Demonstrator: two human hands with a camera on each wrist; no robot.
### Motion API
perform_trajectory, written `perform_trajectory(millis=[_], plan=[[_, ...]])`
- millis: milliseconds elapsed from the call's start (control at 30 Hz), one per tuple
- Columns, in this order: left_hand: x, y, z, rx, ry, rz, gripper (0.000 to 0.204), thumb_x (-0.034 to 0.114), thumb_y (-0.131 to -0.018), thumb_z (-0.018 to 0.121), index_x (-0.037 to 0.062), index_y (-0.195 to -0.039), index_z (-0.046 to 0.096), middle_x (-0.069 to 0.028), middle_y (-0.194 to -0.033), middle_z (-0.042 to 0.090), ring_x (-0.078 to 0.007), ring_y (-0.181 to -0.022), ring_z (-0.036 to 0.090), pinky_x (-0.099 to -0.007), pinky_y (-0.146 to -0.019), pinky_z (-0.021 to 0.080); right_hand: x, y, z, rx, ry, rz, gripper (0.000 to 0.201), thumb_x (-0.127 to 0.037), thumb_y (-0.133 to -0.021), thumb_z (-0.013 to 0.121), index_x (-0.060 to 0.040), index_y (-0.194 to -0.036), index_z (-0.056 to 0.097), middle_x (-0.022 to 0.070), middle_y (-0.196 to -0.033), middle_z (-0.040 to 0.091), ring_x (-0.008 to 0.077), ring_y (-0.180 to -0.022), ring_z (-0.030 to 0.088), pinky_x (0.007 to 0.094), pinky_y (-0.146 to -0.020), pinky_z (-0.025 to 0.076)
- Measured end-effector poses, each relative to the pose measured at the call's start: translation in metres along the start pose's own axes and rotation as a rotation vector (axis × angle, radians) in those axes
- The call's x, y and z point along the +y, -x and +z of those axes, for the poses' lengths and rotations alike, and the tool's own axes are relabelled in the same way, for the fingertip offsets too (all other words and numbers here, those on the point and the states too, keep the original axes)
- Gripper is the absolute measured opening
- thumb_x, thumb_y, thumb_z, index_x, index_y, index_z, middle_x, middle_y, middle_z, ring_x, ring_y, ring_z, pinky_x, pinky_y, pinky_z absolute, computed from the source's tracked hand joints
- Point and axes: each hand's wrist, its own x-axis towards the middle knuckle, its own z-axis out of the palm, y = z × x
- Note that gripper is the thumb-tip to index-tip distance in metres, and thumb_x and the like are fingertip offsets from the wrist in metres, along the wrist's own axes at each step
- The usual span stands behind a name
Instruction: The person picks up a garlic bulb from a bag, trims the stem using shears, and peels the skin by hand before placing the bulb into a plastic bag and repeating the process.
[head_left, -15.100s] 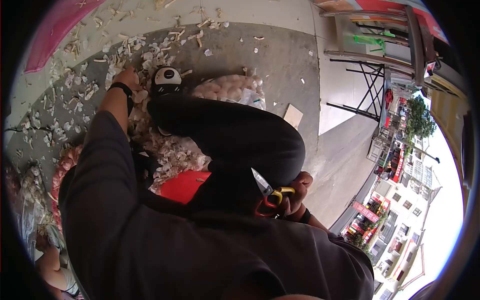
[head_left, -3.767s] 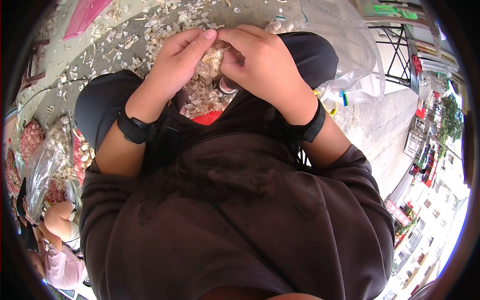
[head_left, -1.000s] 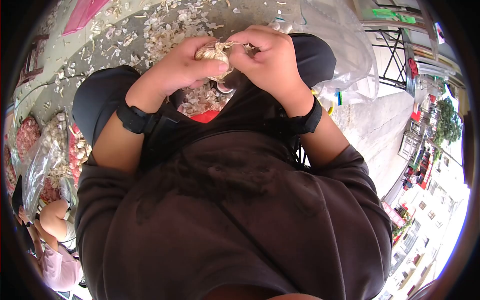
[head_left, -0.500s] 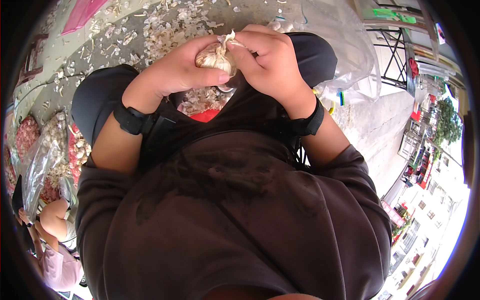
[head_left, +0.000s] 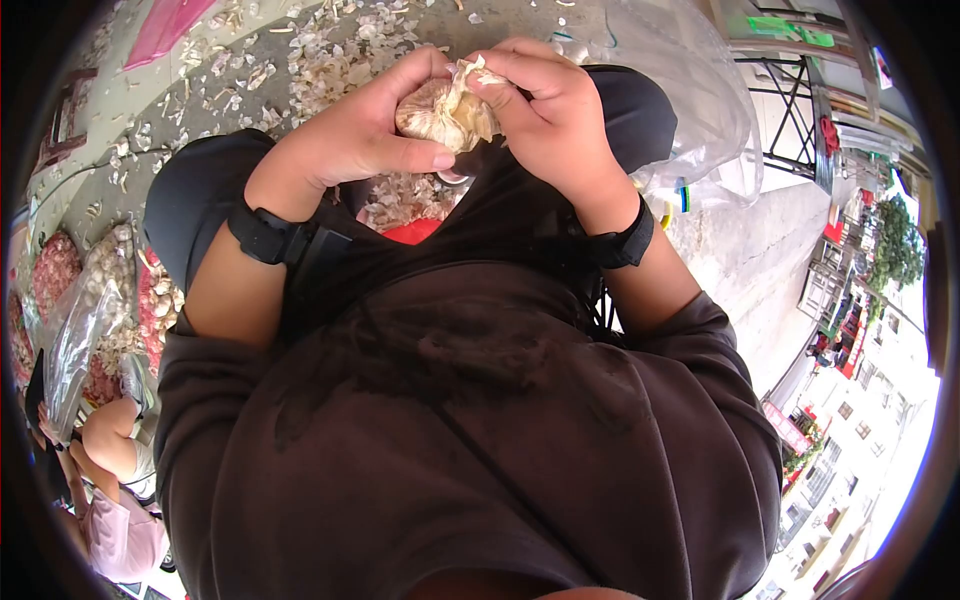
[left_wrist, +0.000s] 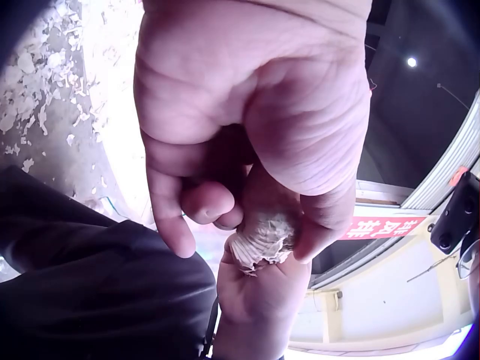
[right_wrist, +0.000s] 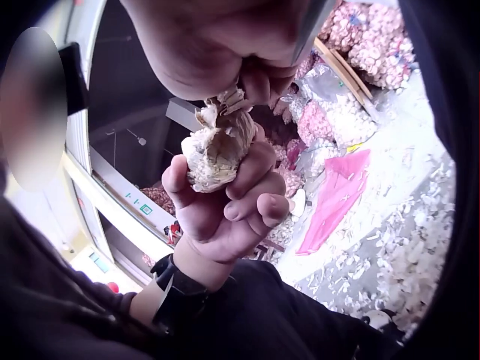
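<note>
My left hand (head_left: 345,140) grips a garlic bulb (head_left: 425,115), with the thumb along its near side and the fingers behind it. Dry papery skin (head_left: 474,84) stands loose from the bulb, pinched between thumb and index finger of my right hand (head_left: 565,115). In the right wrist view, the bulb (right_wrist: 214,161) rests on the left fingertips, its torn skin reaching up to the right fingers. From the left wrist, part of the bulb (left_wrist: 264,238) shows beyond the curled left fingers.
Garlic peels (head_left: 345,60) litter the ground ahead; more lie between my legs above something red (head_left: 412,232). A clear plastic bag (head_left: 700,110) stands at the right knee, with a yellow loop (head_left: 667,214) nearby. Garlic sacks (head_left: 55,263) and another person (head_left: 115,480) are at left.
The right hand has pulled the skin away from the bulb's top and side, and a wide flap now hangs loose. The left hand keeps hold of the bulb. Earlier, scissors were in the right hand.
</note>
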Motion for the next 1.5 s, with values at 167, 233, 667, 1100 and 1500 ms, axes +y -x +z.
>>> perform_trajectory(millis=[167,233,667,1100,1500], plan=[[0.005,0.003,0.0,-0.092,0.007,0.025,0.06,0.015,-0.077,0.08,0.0064,-0.126,0.045,-0.0014,-0.111,0.052,-0.0102,-0.106,0.05,-0.0289,-0.091,0.046,0.003,0.001,0.0,0.042,-0.049,0.104,0.015,-0.006,-0.086,0.068,0.0028,-0.098,0.068,0.0121,-0.081,0.063,0.027,-0.072,0.063,0.0321,-0.065,0.049],[0.002,0.003,-0.001,-0.095,0.021,0.057,0.06,0.013,-0.077,0.079,0.006,-0.126,0.045,-0.0016,-0.111,0.054,-0.0097,-0.104,0.052,-0.0282,-0.089,0.047,0.002,0.002,-0.001,0.052,0.059,0.063,0.015,-0.008,-0.088,0.068,0.0025,-0.098,0.067,0.0113,-0.081,0.063,0.026,-0.071,0.062,0.0325,-0.065,0.049],[-0.001,0.0,0.003,0.181,0.077,0.019,0.049,0.002,-0.086,0.07,0.0047,-0.13,0.048,-0.002,-0.106,0.061,-0.008,-0.093,0.06,-0.0243,-0.076,0.052,-0.024,-0.004,-0.012,-0.183,0.139,0.069,0.028,-0.014,-0.084,0.073,-0.0038,-0.109,0.065,0.0074,-0.078,0.056,0.0209,-0.066,0.057,0.0318,-0.062,0.048],[-0.014,-0.007,0.001,0.248,-0.059,0.144,0.04,0.005,-0.09,0.064,0.0076,-0.126,0.048,-0.0011,-0.104,0.061,-0.007,-0.089,0.057,-0.0241,-0.075,0.047,-0.007,-0.007,-0.006,-0.023,0.363,-0.021,0.007,-0.005,-0.084,0.065,0.0009,-0.088,0.064,0.0174,-0.082,0.063,0.0383,-0.08,0.062,0.0429,-0.071,0.05],[0.003,0.002,-0.001,0.144,0.225,0.197,0.044,-0.004,-0.085,0.054,0.0045,-0.127,0.051,-0.0033,-0.108,0.062,-0.0097,-0.1,0.059,-0.0261,-0.086,0.049,0.031,-0.004,-0.017,0.003,0.658,0.105,0.009,-0.009,-0.086,0.064,-0.001,-0.09,0.064,0.0178,-0.084,0.065,0.0391,-0.079,0.062,0.0432,-0.068,0.05]])
